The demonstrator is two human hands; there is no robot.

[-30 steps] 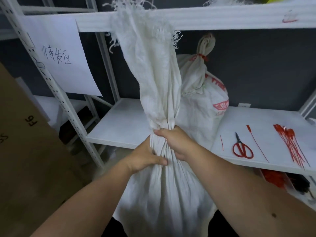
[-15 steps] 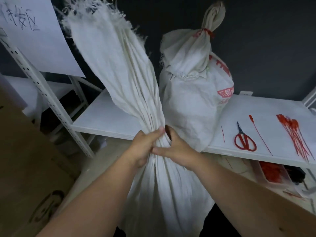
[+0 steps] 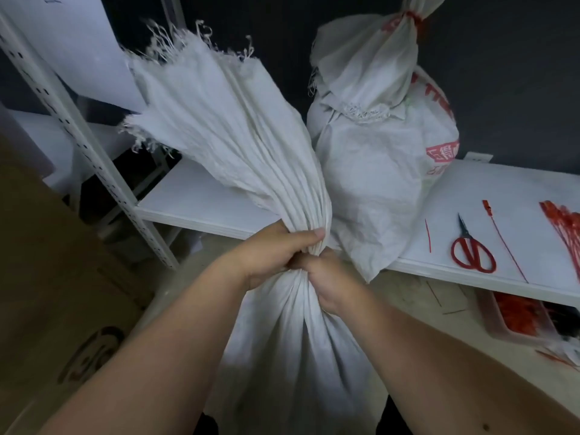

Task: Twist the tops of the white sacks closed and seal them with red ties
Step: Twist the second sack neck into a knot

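Both hands clamp the gathered neck of a white woven plastic sack that stands in the near centre of the scene. The left hand sits just above the other, its fingers curled tight and pressed together around the bunched fabric, the thumb side toward the camera. The right hand grips directly beneath, touching the left; its fingers wrap round the far side of the neck and are mostly hidden, so only the knuckles and back of the hand show. Both forearms reach up from the bottom edge and converge on the neck.

Above the grip, the sack's loose top fans out to the upper left in long pleats, ending in a frayed edge.

Just behind and to the right, a second white woven sack with red printing stands on a white shelf board, its neck already cinched with a red tie. Farther right on the shelf lie a pair of red-handled scissors, a single long red tie and a bundle of red ties.
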